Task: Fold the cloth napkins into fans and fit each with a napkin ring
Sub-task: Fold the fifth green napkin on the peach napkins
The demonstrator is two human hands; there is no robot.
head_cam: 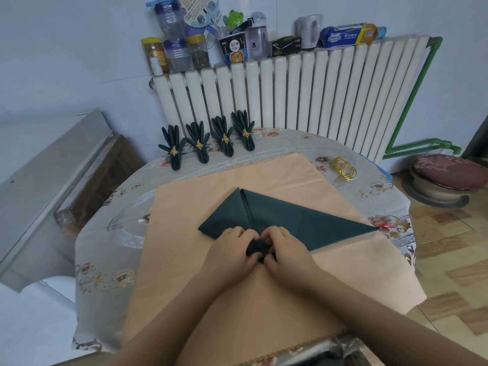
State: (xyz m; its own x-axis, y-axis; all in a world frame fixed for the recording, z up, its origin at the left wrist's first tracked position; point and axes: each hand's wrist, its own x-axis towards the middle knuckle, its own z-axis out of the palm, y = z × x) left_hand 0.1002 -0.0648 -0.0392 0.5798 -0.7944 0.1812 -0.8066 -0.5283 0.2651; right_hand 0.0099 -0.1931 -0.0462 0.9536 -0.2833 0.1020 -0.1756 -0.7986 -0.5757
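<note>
A dark green cloth napkin (295, 220) lies folded into a triangle on a peach cloth (216, 286), its long point reaching right. My left hand (232, 252) and my right hand (287, 249) meet at its near corner, fingers curled, and pinch the bunched green fabric between them. Several finished green fan napkins (200, 149) with gold rings stand in a row at the far left of the table. A small pile of loose gold napkin rings (343, 169) lies at the far right.
The round table (105, 260) has a floral plastic cover. A white radiator (290, 96) stands behind it, with jars, bottles and boxes on top. A grey cabinet (39, 194) is at the left, a cushioned stool (446, 178) at the right.
</note>
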